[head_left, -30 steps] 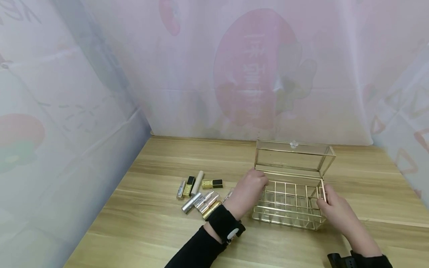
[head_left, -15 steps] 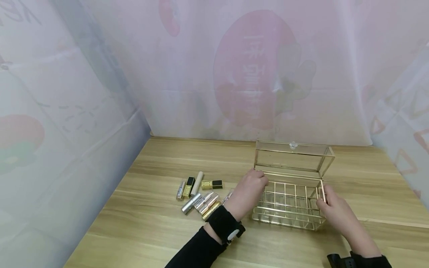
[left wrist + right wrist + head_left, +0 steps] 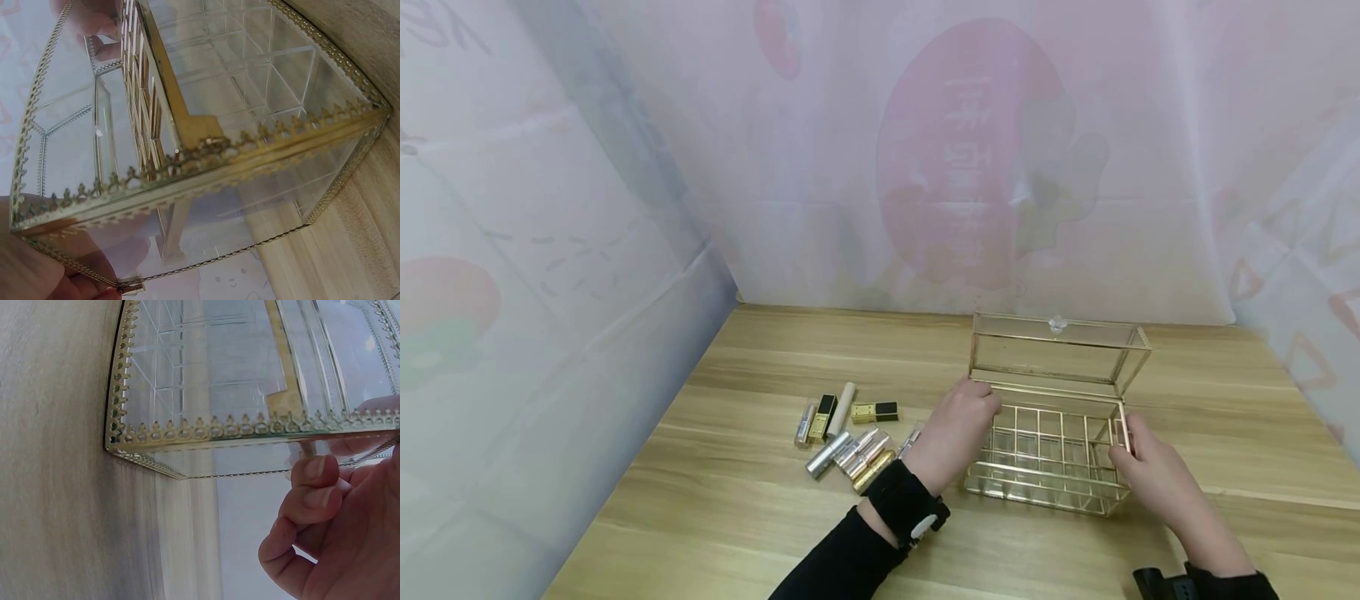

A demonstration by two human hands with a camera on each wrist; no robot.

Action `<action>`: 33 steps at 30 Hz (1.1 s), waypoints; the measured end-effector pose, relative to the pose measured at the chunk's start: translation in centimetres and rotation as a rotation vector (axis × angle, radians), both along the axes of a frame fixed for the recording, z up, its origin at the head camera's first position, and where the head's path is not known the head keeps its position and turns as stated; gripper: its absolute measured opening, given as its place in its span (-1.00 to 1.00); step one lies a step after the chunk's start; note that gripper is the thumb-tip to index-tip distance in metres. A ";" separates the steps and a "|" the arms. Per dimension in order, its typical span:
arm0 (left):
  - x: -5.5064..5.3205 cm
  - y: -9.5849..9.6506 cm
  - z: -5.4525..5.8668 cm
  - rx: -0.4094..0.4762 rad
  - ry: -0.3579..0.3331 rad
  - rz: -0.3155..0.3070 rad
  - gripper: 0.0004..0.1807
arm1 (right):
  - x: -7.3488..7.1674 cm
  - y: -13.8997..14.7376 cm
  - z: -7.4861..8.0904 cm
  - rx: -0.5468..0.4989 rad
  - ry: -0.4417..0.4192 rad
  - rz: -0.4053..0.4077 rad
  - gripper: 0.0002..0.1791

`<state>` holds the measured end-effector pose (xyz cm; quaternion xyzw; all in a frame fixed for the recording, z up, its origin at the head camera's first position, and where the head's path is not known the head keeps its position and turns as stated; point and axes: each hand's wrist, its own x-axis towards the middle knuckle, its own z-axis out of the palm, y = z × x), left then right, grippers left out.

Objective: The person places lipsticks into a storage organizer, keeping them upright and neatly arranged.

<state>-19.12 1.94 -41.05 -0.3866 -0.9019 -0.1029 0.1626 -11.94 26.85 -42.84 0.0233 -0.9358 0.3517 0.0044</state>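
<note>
A clear glass box (image 3: 1045, 500) with gold edging and a gold grid of compartments inside stands on the wooden table, its lid (image 3: 1060, 333) tipped back and topped by a clear knob. My left hand (image 3: 953, 433) holds the box's left wall near the upper back corner; in the left wrist view that hand (image 3: 37, 269) shows at the lower left, partly through the glass. On the opposite side, my right hand (image 3: 1161, 467) grips the right wall with the thumb over the top rim. Curled fingers (image 3: 315, 487) press near the scalloped gold trim in the right wrist view.
Several lipstick tubes lie left of the box, among them a silver tube (image 3: 828, 455), a gold tube (image 3: 874, 472) and a black-and-gold one (image 3: 876, 412). My left forearm (image 3: 850, 554) passes close to them. Printed cloth (image 3: 820, 208) closes off the back and sides.
</note>
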 end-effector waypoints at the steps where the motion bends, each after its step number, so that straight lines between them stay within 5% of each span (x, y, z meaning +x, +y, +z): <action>1: 0.0 0.0 0.0 -0.003 0.004 0.000 -0.79 | 0.0 0.0 0.0 0.000 0.000 0.000 -0.92; 18: -0.1 -0.6 -0.3 0.019 0.062 -0.039 -0.85 | 0.1 0.0 -0.1 0.004 0.001 -0.003 -0.90; 33: 0.4 -2.4 -1.0 0.097 0.163 -0.171 -0.96 | 0.0 0.0 -0.2 -0.009 0.003 -0.009 -0.91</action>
